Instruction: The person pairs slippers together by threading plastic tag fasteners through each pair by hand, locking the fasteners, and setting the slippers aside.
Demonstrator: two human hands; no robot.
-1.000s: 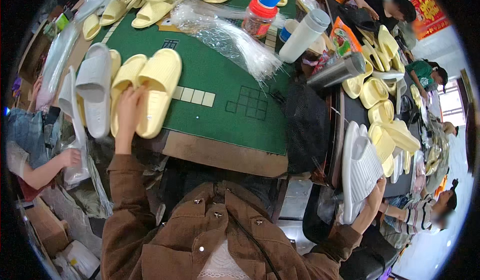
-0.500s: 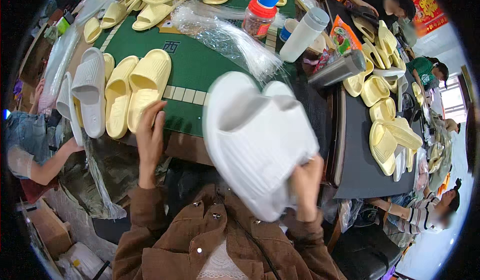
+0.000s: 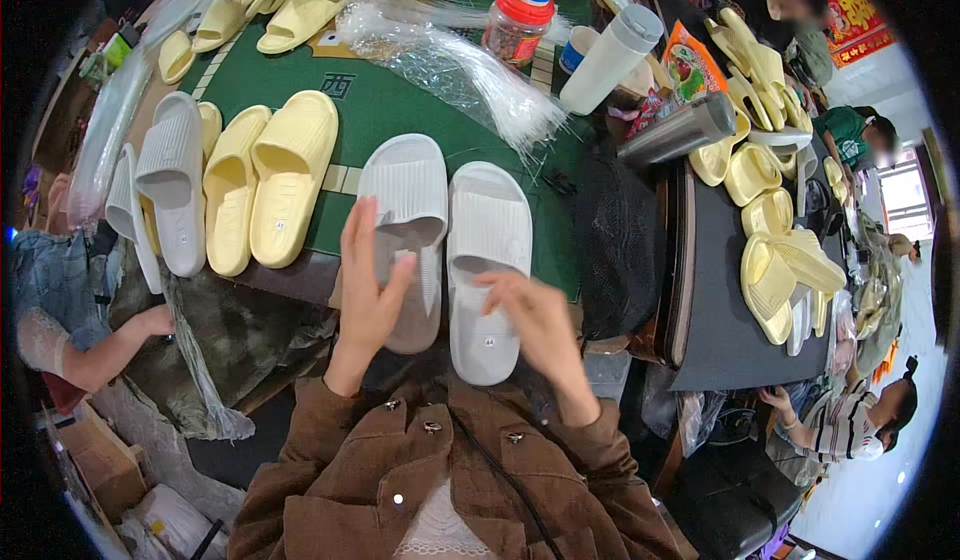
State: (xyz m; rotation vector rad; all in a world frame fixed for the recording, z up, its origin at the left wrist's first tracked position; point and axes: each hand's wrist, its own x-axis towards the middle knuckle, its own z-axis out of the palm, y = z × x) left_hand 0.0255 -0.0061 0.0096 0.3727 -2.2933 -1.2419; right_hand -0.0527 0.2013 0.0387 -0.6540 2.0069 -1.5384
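A pair of grey slide slippers lies side by side at the table's near edge, soles down and toes away from me. My left hand [image 3: 368, 295] is at the left grey slipper [image 3: 408, 185], its fingers along the outer side and its thumb apart over the footbed. Over the footbed of the right grey slipper [image 3: 492, 220], my right hand [image 3: 540, 325] has loosely bent fingers, slightly blurred. A small white sticker [image 3: 490, 342] shows near that slipper's heel. Neither hand is closed round a slipper.
To the left stand yellow slippers [image 3: 292, 180] and a grey slipper [image 3: 172, 185]. Clear plastic ties [image 3: 480, 75], a red-lidded jar [image 3: 516, 30], a white bottle [image 3: 612, 60] and a steel flask [image 3: 680, 130] lie beyond. More yellow slippers [image 3: 768, 285] cover the right-hand table [image 3: 735, 350]; people work nearby.
The slippers, held up together in my right hand before, now lie side by side at the table edge. My left hand has moved right to them; my right hand has let go and moved left.
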